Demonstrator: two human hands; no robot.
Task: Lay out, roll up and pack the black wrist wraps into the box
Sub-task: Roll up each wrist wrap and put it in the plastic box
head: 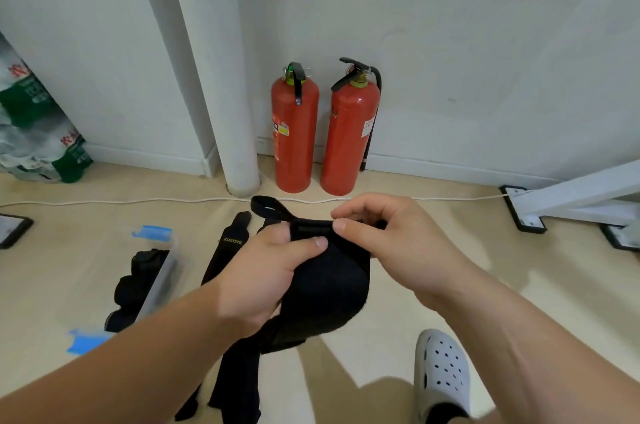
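Observation:
I hold a black wrist wrap (pixel 329 292) above the floor at the centre of the head view, partly curled into a roll. My left hand (pixel 266 271) grips its left side, thumb across the top. My right hand (pixel 391 236) pinches the wrap's upper edge. Its thumb loop (pixel 268 209) sticks out to the upper left. Another black wrap (pixel 227 257) with yellow lettering lies flat on the floor behind my left hand, and more black strap (pixel 239 385) trails below. A clear plastic box (pixel 157 281) with blue latches sits at left, with rolled black wraps (pixel 138 281) in it.
Two red fire extinguishers (pixel 294 132) stand against the wall beside a white pipe (pixel 221 77). A white cable (pixel 121 202) runs along the floor. White table feet (pixel 526 209) are at right, packed bottles (pixel 38 132) at left, and my white clog (pixel 441 371) at lower right.

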